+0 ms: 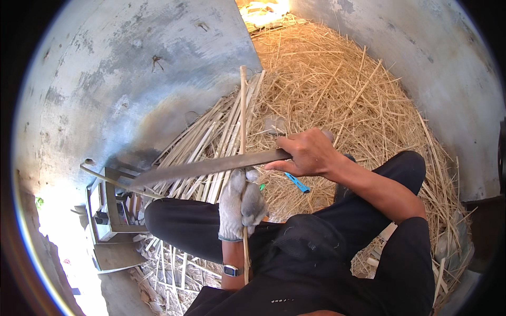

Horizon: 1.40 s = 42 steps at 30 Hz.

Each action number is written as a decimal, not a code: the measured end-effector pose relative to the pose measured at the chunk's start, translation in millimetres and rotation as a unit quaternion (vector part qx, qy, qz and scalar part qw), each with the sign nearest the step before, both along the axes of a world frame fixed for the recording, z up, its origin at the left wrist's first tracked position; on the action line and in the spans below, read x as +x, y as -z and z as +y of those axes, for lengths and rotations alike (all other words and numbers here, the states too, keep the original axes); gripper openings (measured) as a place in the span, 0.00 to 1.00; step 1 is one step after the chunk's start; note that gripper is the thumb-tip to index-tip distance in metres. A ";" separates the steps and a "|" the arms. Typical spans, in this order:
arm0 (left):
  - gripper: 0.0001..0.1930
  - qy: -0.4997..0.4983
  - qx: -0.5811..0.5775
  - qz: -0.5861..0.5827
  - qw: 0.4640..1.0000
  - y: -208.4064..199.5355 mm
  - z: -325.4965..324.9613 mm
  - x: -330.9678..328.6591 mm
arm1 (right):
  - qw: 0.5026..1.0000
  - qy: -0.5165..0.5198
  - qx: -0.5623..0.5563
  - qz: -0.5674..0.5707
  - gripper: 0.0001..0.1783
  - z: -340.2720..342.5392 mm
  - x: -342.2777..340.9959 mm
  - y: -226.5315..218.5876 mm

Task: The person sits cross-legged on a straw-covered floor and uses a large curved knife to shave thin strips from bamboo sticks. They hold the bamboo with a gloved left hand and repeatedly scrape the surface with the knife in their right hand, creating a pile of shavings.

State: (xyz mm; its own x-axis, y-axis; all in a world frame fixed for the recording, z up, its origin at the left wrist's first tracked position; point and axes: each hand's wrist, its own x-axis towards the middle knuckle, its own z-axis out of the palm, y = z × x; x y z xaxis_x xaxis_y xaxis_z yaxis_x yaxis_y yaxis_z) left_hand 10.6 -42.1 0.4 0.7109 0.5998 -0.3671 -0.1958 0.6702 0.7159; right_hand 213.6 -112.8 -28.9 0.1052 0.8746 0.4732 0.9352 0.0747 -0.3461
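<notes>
My left hand (240, 205), in a pale grey work glove, is closed around a long thin bamboo stick (243, 108). The stick stands lengthwise in front of me, its far end beyond the glove and its lower end running down along my forearm. My bare right hand (308, 151) grips the handle of a long machete (208, 167). Its dark blade points left and crosses over the stick just beyond the gloved fingers. Whether the edge touches the stick I cannot tell.
Split bamboo strips (205, 134) lie bundled at the left, by a grey wall (132, 63). Curly shavings (327, 79) heap over the floor ahead and right. A blue utility knife (297, 183) lies between my legs. A small wooden shelf (113, 226) stands left of my knee.
</notes>
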 end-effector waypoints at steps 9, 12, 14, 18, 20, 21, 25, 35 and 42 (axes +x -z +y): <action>0.17 0.034 -0.083 -0.176 0.980 12.1 13.0 -19.4 | 0.980 -0.092 -0.161 0.078 0.33 -34.1 17.9 -20.4; 0.18 0.047 -0.100 -0.203 0.973 10.4 11.3 -17.7 | 0.962 0.102 -0.251 0.036 0.35 -26.5 25.1 -30.6; 0.20 0.053 -0.143 -0.234 0.960 8.4 13.2 -18.1 | 0.981 0.025 -0.192 0.002 0.36 -35.3 32.9 -28.4; 0.22 0.048 -0.156 -0.229 0.960 -0.1 12.9 -16.6 | 0.993 -0.030 -0.114 -0.012 0.40 -43.3 25.2 -14.0; 0.23 0.073 -0.138 -0.222 0.962 1.1 10.2 -12.3 | 0.995 -0.017 -0.080 -0.056 0.41 -38.7 33.2 -6.1; 0.23 0.065 -0.135 -0.210 0.966 1.3 9.2 -10.9 | 0.995 -0.015 -0.062 -0.075 0.41 -36.6 39.6 -4.5; 0.21 0.054 -0.119 -0.181 0.975 8.6 4.2 -12.1 | 0.996 -0.015 -0.012 -0.090 0.42 -38.4 42.5 -4.7; 0.21 0.138 -0.257 -0.188 0.938 10.7 -28.4 -6.0 | 0.966 0.233 -0.102 0.038 0.47 7.3 131.6 -2.5; 0.20 0.135 -0.166 -0.196 0.957 11.7 -14.9 -17.1 | 0.993 0.068 -0.093 -0.017 0.45 -3.5 92.5 10.3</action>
State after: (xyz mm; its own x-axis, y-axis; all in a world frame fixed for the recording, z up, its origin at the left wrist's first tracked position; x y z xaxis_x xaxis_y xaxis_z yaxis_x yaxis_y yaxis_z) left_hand -6.5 -57.0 -11.3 0.9455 0.2716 -0.1794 -0.1935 0.9122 0.3612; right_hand 306.1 -116.3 -39.2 0.2157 0.9256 0.3111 0.9437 -0.1158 -0.3097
